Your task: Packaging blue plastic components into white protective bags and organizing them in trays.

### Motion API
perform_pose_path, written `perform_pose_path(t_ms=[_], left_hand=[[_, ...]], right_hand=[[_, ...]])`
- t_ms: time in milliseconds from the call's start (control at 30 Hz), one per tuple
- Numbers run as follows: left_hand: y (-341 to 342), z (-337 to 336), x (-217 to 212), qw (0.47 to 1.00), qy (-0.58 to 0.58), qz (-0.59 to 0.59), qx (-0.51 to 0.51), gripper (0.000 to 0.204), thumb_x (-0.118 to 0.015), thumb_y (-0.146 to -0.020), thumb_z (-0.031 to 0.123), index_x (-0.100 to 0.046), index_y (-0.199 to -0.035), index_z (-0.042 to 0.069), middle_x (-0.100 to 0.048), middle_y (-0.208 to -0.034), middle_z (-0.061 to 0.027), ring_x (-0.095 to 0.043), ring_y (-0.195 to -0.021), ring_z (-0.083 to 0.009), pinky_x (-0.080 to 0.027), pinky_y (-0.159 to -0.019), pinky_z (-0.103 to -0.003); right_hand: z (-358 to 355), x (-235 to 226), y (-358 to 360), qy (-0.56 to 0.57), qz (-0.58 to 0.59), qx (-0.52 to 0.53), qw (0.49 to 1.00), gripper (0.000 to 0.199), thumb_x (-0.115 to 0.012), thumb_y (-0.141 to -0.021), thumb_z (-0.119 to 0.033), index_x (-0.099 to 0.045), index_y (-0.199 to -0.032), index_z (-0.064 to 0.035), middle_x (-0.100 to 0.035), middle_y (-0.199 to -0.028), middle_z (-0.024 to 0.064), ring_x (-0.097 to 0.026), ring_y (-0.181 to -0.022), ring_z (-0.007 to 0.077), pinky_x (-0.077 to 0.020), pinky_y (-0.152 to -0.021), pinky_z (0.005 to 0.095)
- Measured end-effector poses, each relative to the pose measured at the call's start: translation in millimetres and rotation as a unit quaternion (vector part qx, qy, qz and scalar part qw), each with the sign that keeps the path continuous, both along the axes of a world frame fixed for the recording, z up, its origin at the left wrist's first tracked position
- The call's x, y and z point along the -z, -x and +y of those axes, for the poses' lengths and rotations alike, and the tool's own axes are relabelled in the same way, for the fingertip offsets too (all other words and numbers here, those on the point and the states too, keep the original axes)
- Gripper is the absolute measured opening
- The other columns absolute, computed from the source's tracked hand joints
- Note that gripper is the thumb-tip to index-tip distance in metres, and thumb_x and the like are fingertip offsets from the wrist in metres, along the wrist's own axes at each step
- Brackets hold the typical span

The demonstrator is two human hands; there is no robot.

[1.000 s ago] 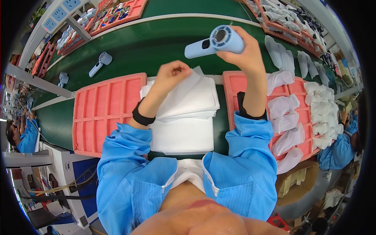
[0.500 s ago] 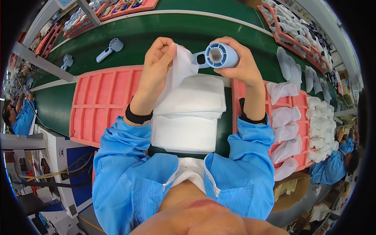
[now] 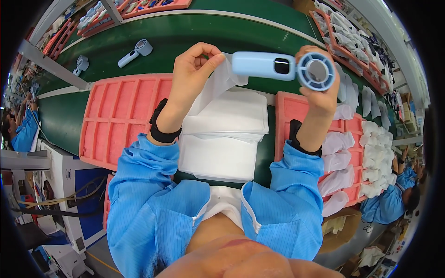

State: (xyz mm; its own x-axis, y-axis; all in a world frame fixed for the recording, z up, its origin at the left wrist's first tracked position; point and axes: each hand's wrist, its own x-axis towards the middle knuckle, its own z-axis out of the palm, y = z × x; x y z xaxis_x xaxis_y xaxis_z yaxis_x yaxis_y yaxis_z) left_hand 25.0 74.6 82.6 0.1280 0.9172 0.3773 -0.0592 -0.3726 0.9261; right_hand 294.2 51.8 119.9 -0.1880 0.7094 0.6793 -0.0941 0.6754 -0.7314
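Head view (sole view).

Item: light-blue handheld fan [image 3: 283, 67]. Lies to the right of the left fingertips; long axis runs roughly level, side to side, with the handle pointing at the left hand [image 3: 197, 65] and the round head in the right hand [image 3: 327, 96]. The right hand is the nearer, being in contact; the handle's free end is just beside the left fingertips.

Item: thin white bag [image 3: 218, 85]. Hangs from the left fingers, down and to their right; the handle end overlaps its upper part (whether the two touch cannot be told).

Fingers, left: thumb and forefinger pinched together on the bag's upper edge, with no gap visible; the others curled.

Fingers, right: spread around the fan head, thumb on the near side, grasping it (the far fingertips are partly hidden).

About the fingers: stack of white bags [image 3: 225, 113] below and between both hands; pink tray [image 3: 123, 116] below and left of the left fingers; white-wrapped pieces [image 3: 337, 142] below the right fingers.
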Motion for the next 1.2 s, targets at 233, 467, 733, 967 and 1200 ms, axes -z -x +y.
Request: perform_pose_path(t_ms=[233, 467, 733, 967, 1200], left_hand=[[-7.4, 1.4, 7.0, 0.986, 0.036, -0.152, 0.062, 0.010, -0.061, -0.091, 0.010, -0.057, -0.097, 0.004, -0.060, -0.088, -0.0005, -0.055, -0.077, -0.0067, -0.044, -0.069, -0.020], [5.6, 14.5, 12.2, 0.949, 0.107, -0.258, 0.146, 0.014, -0.060, -0.091, 0.012, -0.055, -0.102, 0.004, -0.060, -0.090, -0.0016, -0.055, -0.079, -0.0074, -0.043, -0.072, -0.020], [4.3, 12.0, 9.8, 0.999, 0.036, 0.017, 0.012, 0.013, -0.064, -0.089, 0.012, -0.060, -0.095, 0.001, -0.060, -0.083, -0.0009, -0.053, -0.078, -0.0052, -0.043, -0.069, -0.022], [-16.2, -9.0, 4.5, 0.994, -0.057, -0.094, 0.018, 0.009, -0.069, -0.082, 0.008, -0.066, -0.083, 0.000, -0.061, -0.074, -0.0005, -0.055, -0.077, -0.0093, -0.042, -0.065, -0.024], [-41.1, -36.2, 20.0, 0.924, -0.309, 0.190, -0.121, 0.013, -0.071, -0.072, 0.001, -0.069, -0.084, 0.004, -0.060, -0.079, -0.0065, -0.056, -0.074, -0.0230, -0.044, -0.064, -0.031]], right_hand=[[5.4, 13.3, 49.3, -0.048, -0.168, 0.071, 0.982, 0.055, -0.069, -0.053, -0.001, -0.058, -0.107, -0.0011, -0.058, -0.103, 0.0104, -0.058, -0.095, 0.0200, -0.0435, -0.086, 0.0289], [-4.1, 7.2, 53.6, -0.082, -0.195, 0.148, 0.966, 0.054, -0.066, -0.052, 0.000, -0.058, -0.106, -0.0030, -0.059, -0.101, 0.0097, -0.059, -0.093, 0.0217, -0.0448, -0.085, 0.0293], [-1.5, 11.8, 63.7, -0.121, -0.223, 0.182, 0.950, 0.056, -0.068, -0.053, 0.001, -0.058, -0.107, -0.0036, -0.058, -0.101, 0.0113, -0.059, -0.091, 0.0252, -0.0473, -0.081, 0.0306], [8.0, 39.1, 85.4, -0.136, -0.266, 0.229, 0.926, 0.063, -0.074, -0.058, 0.004, -0.057, -0.118, -0.0045, -0.054, -0.103, 0.0123, -0.058, -0.088, 0.0292, -0.0492, -0.078, 0.0340], [15.4, 44.3, 81.6, -0.158, -0.291, 0.298, 0.895, 0.067, -0.074, -0.059, 0.004, -0.053, -0.122, -0.0033, -0.050, -0.105, 0.0133, -0.055, -0.093, 0.0311, -0.0504, -0.073, 0.0355]])
